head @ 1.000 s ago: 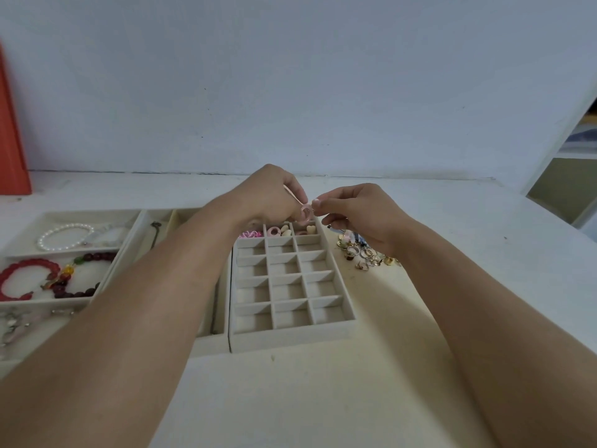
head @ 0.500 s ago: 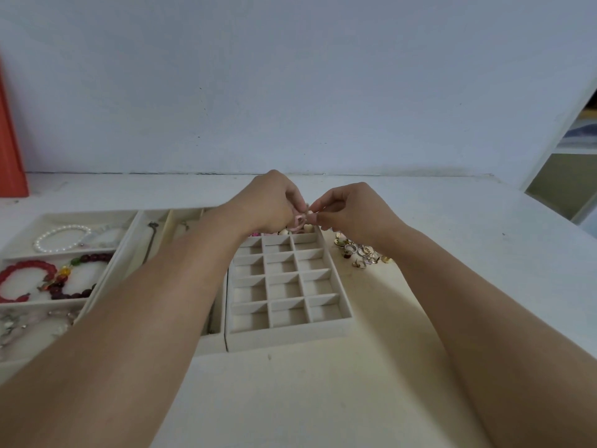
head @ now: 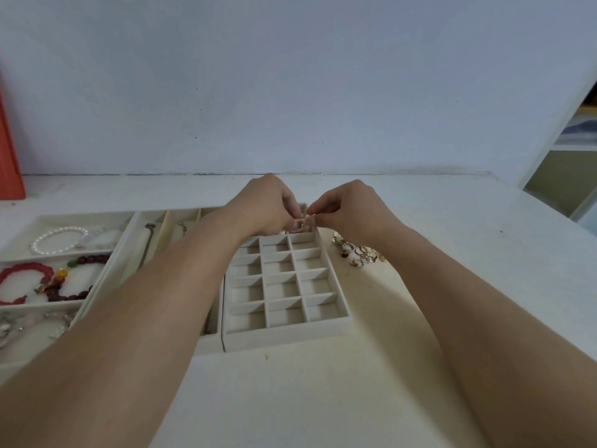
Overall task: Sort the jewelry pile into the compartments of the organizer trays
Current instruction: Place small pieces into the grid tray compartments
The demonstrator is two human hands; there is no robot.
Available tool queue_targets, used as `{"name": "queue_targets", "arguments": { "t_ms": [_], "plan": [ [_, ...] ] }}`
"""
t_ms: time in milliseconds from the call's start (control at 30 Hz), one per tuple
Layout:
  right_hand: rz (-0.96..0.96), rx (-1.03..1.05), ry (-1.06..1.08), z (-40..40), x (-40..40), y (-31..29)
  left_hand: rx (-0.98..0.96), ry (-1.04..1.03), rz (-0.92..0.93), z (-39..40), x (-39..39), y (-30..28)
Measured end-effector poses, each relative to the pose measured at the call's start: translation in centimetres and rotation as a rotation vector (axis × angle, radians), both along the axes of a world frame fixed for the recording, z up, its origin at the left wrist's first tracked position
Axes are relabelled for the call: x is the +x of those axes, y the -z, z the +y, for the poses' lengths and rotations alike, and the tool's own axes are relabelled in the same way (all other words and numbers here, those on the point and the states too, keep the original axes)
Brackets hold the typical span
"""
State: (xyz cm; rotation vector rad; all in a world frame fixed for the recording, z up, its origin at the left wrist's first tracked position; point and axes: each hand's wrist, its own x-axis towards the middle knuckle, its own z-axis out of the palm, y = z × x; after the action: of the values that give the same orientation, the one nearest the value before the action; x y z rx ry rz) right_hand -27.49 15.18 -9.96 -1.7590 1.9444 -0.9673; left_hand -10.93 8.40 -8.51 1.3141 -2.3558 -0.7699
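Head view: both forearms are extended from the lower corners toward the centre, converging at 12 o'clock of the grid tray [head: 284,331]. The left hand [head: 261,208] is held knuckles-up, fingers curled downward, with the fingertips pinching a small pale piece of jewelry [head: 298,224]. The right hand [head: 352,208] is posed in mirror fashion, thumb and forefinger pressed together on the same piece from the 3 o'clock side. The piece is held just above the far row of the grid tray; its type cannot be told.

A pile of rings [head: 358,252] is located on the bench [head: 323,399] at 3 o'clock of the grid tray, just beside its far right corner and below the right wrist. At 9 o'clock, a long-slot tray [head: 129,257] is partly hidden by the left forearm. Further toward 9 o'clock, a wide tray [head: 48,218] is seen, containing a pearl bracelet [head: 55,237], a red bracelet [head: 22,279] and a dark bead bracelet [head: 77,279].
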Motion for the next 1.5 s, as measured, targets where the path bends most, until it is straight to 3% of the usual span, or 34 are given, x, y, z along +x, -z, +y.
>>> {"name": "queue_targets", "arguments": {
  "t_ms": [767,1133,1267,1500],
  "plan": [
    [0.190,0.060,-0.009,0.0,0.8,0.7,-0.094,-0.007,-0.114,0.0,-0.4,0.7],
    [0.184,0.055,-0.021,0.0,0.8,0.5,-0.056,-0.048,-0.088,-0.6,0.2,0.2],
    [0.088,0.014,0.031,-0.1,0.2,0.2,-0.072,-0.117,-0.060,-1.0,0.7,-0.4],
    [0.284,0.052,-0.162,-0.3,0.5,1.2,-0.081,-0.203,-0.030,-1.5,1.0,-0.7]
  ]
}}
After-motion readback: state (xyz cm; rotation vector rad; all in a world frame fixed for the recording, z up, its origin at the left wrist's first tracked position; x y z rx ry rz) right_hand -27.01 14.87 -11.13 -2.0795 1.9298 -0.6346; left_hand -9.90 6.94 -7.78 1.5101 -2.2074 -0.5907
